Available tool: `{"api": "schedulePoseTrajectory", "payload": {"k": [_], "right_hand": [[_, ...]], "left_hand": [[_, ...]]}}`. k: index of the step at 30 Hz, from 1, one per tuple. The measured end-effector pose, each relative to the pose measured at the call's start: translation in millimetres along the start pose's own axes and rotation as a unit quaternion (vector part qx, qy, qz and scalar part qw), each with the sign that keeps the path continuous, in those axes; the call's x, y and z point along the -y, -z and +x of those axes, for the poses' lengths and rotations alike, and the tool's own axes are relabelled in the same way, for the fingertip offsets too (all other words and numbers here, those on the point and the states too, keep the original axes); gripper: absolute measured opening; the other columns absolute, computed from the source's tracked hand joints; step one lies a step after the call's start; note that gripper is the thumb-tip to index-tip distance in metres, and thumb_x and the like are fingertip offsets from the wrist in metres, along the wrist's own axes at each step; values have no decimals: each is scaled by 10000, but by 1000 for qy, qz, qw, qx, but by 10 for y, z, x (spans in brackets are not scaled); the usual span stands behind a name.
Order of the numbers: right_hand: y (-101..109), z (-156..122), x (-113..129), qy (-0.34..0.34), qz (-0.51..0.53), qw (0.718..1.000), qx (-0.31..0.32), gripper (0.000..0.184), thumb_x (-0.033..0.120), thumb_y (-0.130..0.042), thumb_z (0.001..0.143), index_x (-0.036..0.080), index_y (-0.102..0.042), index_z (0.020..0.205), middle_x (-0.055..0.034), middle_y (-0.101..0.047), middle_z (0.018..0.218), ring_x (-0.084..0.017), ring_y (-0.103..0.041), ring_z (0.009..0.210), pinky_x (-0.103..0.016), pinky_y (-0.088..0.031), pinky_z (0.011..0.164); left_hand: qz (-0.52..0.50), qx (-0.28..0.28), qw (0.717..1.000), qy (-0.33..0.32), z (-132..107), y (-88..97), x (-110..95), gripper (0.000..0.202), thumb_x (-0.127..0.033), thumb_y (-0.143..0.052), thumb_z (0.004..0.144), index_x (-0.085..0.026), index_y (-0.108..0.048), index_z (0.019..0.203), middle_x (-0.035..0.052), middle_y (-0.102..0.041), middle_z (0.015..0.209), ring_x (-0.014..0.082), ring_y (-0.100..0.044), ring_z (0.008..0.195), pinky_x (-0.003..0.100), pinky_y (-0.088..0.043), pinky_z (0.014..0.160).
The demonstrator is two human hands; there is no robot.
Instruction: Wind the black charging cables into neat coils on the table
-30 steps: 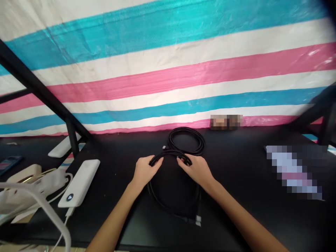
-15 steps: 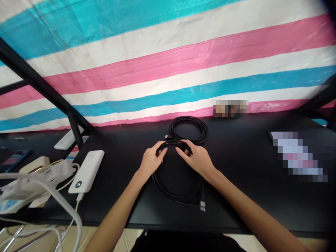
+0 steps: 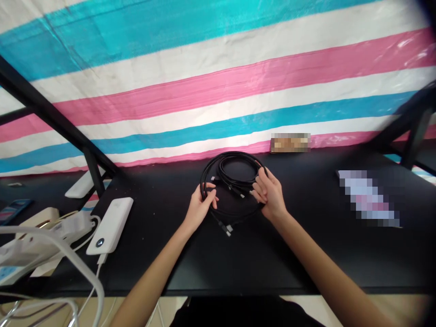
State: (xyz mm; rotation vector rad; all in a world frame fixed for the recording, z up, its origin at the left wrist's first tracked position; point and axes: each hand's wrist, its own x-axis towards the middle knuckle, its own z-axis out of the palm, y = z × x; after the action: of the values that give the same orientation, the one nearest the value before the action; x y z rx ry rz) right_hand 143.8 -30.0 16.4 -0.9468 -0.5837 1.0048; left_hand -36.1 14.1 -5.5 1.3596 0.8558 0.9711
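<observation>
A large loop of black USB cable [image 3: 222, 155] is held up between my two hands. My left hand [image 3: 201, 201] is closed round the loop's left side, thumb and fingers pinching the strands. On the right side, my right hand [image 3: 270, 191] grips it with curled fingers. Two silver plugs [image 3: 229, 230] hang from the bottom of the held loop. Behind it on the black table lies a second coil of black cable [image 3: 238, 184], partly seen through the loop, with its own plugs [image 3: 241, 195] showing.
A white power bank [image 3: 114, 222] with a cable plugged in lies at the left, near a power strip [image 3: 64, 231] and loose white cables. A blurred flat object [image 3: 368, 197] is on the right, a small blurred box [image 3: 290, 143] at the back. Black frame bars [image 3: 51, 109] slant at the left.
My right hand has shifted right and turned, so the loop now stands wider and more upright. The plugs have swung from the lower right to the lower left.
</observation>
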Motion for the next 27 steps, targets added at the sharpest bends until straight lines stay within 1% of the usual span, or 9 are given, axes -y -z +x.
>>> {"api": "schedulePoseTrajectory", "payload": {"k": [2,4,8,11,15,18,21,25,27], "right_hand": [[5,5,35,-11,10,1000,7,312,456,-693,704,225,-566,870,129,-226,401,-45,-87,334,-161,-90,271],[9,9,47,-40,7,999,34,334,510,-645,732,211,-580,868,122,-217,399,-48,-80,335,-168,-85,272],[5,16,9,-149,12,980,130,415,572,-510,808,189,-622,922,110,-199,429,-52,-76,343,-166,-116,278],[-2,25,-34,-175,37,975,130,369,520,-548,812,186,-628,945,104,-249,464,-49,-190,348,-154,-269,313],[11,48,-20,-162,41,983,79,302,436,-559,839,176,-631,975,76,-410,505,-74,-456,438,-193,-492,473],[45,75,34,-162,31,984,70,274,376,-510,881,163,-640,995,44,-495,517,-120,-605,576,-245,-558,605],[93,115,83,-117,15,991,67,275,404,-530,865,170,-643,957,-4,-609,617,-166,-667,726,-277,-569,654],[176,207,213,15,21,1000,13,313,491,-610,783,187,-608,861,-21,-656,796,-170,-663,824,-285,-572,658],[216,264,367,64,37,997,-34,325,508,-639,745,198,-566,809,32,-598,708,-108,-637,659,-218,-554,552]], "left_hand": [[-33,14,999,3,-41,-59,-15,272,-436,-526,834,-178,-481,911,-62,-512,458,150,-602,596,278,-443,685],[-95,25,995,34,-59,-68,-57,338,-529,-433,858,-192,-451,852,-71,-469,424,142,-564,492,261,-429,591],[-227,1,970,92,-7,62,-169,416,-590,-431,836,-200,-379,698,-90,-303,406,82,-397,355,208,-288,414],[-295,-23,949,112,51,185,-225,374,-538,-491,832,-186,-445,715,-87,-255,434,65,-341,377,195,-272,408],[-313,-25,941,125,67,247,-250,330,-439,-583,812,-130,-598,928,-84,-290,469,63,-386,441,184,-308,438],[-251,-47,964,73,61,238,-237,366,-443,-597,802,-98,-643,912,-48,-418,503,77,-478,534,181,-357,491],[-141,-129,981,-19,91,271,-216,399,-492,-550,813,-103,-645,816,24,-584,637,93,-544,600,193,-418,556],[-128,-287,939,-142,185,507,-290,421,-554,-557,763,-147,-525,661,12,-564,660,146,-612,747,203,-469,557],[-172,-336,915,-144,215,719,-405,414,-566,-584,734,-165,-487,699,-44,-480,573,114,-584,611,169,-417,455]]}}
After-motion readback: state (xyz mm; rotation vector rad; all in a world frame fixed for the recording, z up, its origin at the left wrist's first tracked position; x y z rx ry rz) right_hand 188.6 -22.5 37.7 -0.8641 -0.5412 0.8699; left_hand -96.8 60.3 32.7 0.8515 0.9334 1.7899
